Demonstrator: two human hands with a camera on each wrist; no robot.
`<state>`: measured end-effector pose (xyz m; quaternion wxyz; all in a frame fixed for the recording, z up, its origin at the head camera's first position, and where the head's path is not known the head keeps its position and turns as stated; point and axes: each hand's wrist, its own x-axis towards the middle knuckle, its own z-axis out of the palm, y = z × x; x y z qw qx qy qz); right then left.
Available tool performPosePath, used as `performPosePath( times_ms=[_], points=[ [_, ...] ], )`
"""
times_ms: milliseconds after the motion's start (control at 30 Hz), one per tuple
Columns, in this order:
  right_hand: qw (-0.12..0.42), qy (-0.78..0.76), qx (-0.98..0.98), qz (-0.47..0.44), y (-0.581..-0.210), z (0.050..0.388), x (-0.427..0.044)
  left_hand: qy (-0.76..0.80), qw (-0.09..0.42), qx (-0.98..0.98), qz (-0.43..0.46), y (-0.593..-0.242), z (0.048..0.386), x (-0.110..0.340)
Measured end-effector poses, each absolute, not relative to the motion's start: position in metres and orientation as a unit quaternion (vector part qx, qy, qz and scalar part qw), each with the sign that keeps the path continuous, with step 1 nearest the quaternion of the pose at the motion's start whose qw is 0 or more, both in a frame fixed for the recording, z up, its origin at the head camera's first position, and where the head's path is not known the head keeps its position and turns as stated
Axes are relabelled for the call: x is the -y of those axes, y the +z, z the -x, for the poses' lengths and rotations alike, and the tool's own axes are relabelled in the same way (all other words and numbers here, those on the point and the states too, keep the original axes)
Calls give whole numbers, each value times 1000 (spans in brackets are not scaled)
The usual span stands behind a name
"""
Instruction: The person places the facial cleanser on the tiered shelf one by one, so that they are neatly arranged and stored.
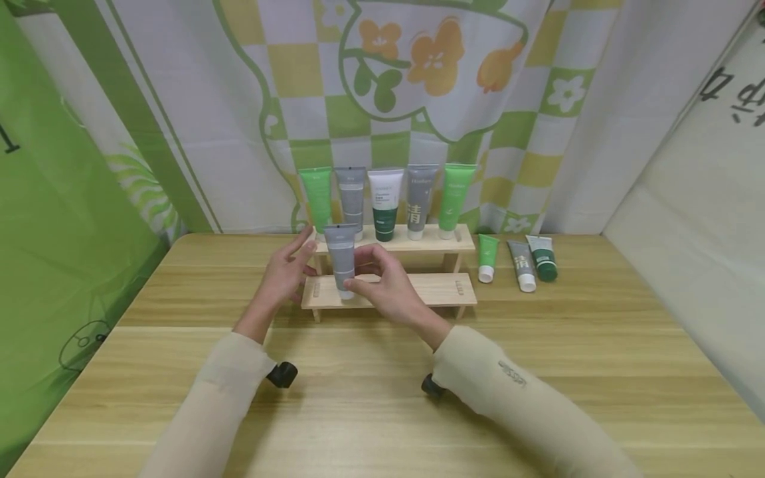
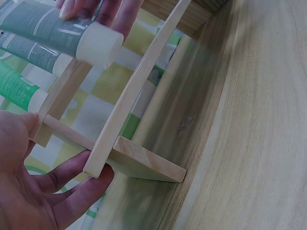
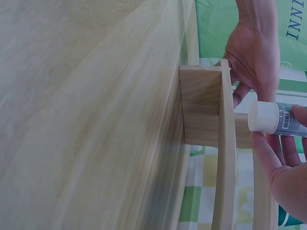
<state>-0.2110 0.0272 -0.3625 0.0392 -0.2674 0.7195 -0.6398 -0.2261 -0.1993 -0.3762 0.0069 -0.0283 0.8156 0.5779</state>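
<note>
In the head view, my right hand point(image 1: 391, 285) pinches a grey squeeze tube point(image 1: 342, 255) between thumb and fingers. It is nearly upright, its white cap point(image 2: 100, 45) downward and a little above the lower shelf point(image 1: 433, 290) of a two-step wooden rack. At the rack's left end is my left hand point(image 1: 285, 269). Its fairly straight fingers point(image 2: 79, 194) touch the end of the lower shelf, with the thumb by the upper shelf point(image 1: 430, 240). Standing cap-down on that shelf are several tubes: green point(image 1: 319, 199), grey point(image 1: 351, 199), white and dark green point(image 1: 385, 202), among others.
Right of the rack, a small green tube point(image 1: 487, 255), a grey tube point(image 1: 522, 265) and a white and dark green tube point(image 1: 542, 257) lie on the wooden table point(image 1: 382, 398). A patterned curtain point(image 1: 418, 79) hangs directly behind. A dark wire-like object point(image 1: 84, 342) is at the left edge.
</note>
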Motion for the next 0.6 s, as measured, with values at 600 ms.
performPosePath(
  times_ms=[600],
  points=[
    [39,-631,-731,257,-369,214,-4,576,13,-817,21,-374,225,200]
  ],
)
